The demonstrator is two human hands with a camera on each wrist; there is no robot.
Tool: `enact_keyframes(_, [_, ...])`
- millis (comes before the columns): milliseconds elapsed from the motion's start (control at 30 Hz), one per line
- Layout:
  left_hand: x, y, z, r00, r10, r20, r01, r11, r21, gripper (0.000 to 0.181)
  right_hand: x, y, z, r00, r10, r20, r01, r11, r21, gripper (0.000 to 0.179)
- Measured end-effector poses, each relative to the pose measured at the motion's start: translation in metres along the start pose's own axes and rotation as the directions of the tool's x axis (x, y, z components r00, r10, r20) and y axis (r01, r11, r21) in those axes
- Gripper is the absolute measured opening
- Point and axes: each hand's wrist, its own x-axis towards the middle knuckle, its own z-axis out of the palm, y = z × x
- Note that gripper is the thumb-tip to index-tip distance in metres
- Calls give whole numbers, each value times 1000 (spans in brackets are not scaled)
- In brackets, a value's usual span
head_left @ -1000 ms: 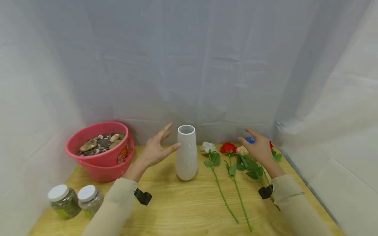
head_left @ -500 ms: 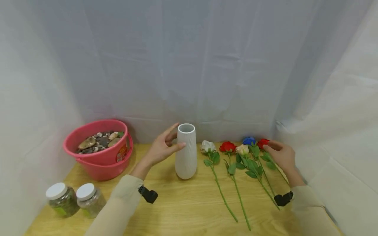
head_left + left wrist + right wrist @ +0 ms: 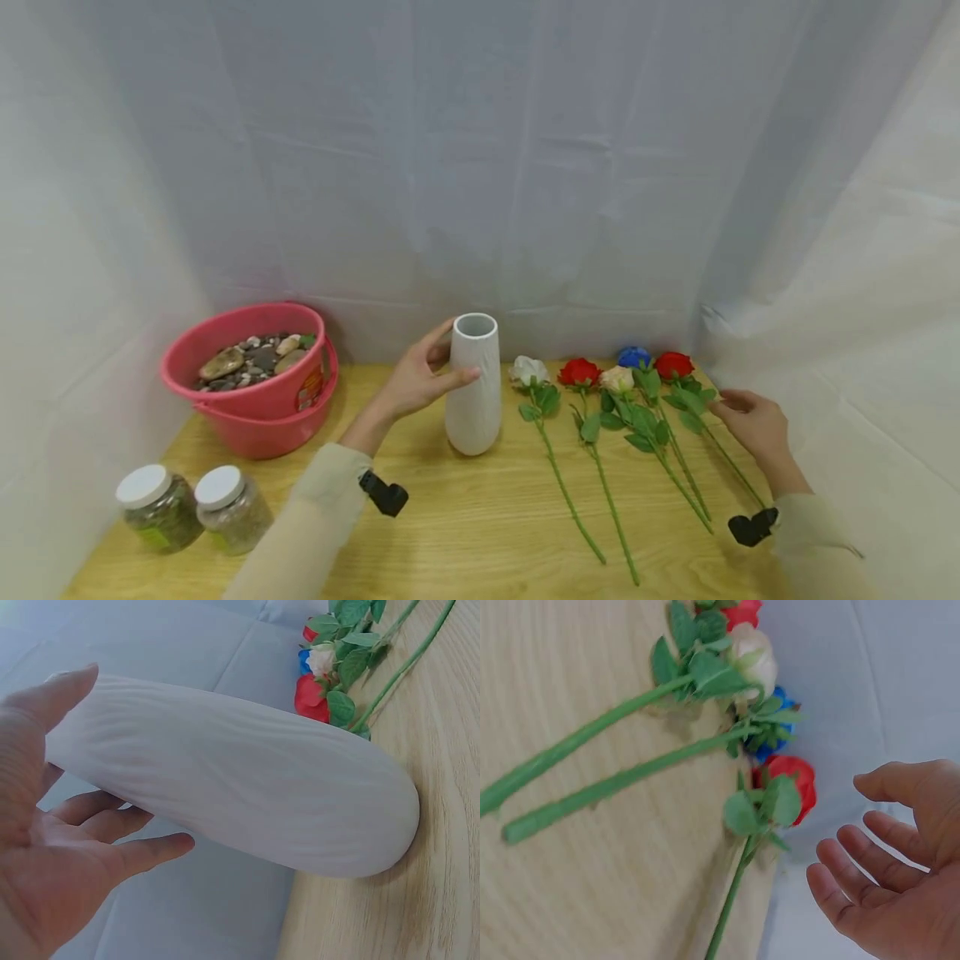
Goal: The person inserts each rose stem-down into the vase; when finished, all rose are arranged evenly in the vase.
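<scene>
A white ribbed vase (image 3: 474, 404) stands upright near the table's middle. My left hand (image 3: 416, 379) is at its upper left side, thumb across the front near the rim. In the left wrist view the fingers are spread and relaxed beside the vase (image 3: 247, 776), not wrapped round it; whether the thumb touches, I cannot tell. At the far right, my right hand (image 3: 756, 427) hovers beside the stem of the rightmost red rose (image 3: 673, 365). The right wrist view shows its fingers (image 3: 847, 862) loosely bent, holding nothing, apart from that rose (image 3: 795, 787).
Left of the rightmost rose lie a blue rose (image 3: 634, 357), a cream rose (image 3: 617, 380), another red rose (image 3: 579, 372) and a white rose (image 3: 528, 371). A pink bucket (image 3: 255, 437) of stones stands at left, with two white-lidded jars (image 3: 161, 512) before it.
My right hand has moved right and towards me, past the flower heads to the rightmost rose's stem. My left hand has moved right, up to the vase.
</scene>
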Motion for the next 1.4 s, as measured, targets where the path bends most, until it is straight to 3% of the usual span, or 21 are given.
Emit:
enact_keyframes(367, [0,-6,2,1000,9,-4,-8,1000,27,91,-2,26,-2,995,55,84,-52,998,-36,60])
enact_keyframes(800, [0,-7,1,1000,3,-13,-2,999,46,91,-1,34,1,979,91,181,-88,996,-27,57])
enact_keyframes(1033, [1,-8,1,1000,2,-11,-1,999,45,91,1,39,4,982,75,171,-56,991,-119,54])
enact_keyframes(1233, [1,-9,1,1000,3,-11,-3,999,49,91,1,42,4,975,38,220,-20,996,-82,46])
enact_keyframes(1400, [1,-8,1,1000,8,-8,-8,998,55,91,3,41,3,949,40,311,-41,999,-2,46])
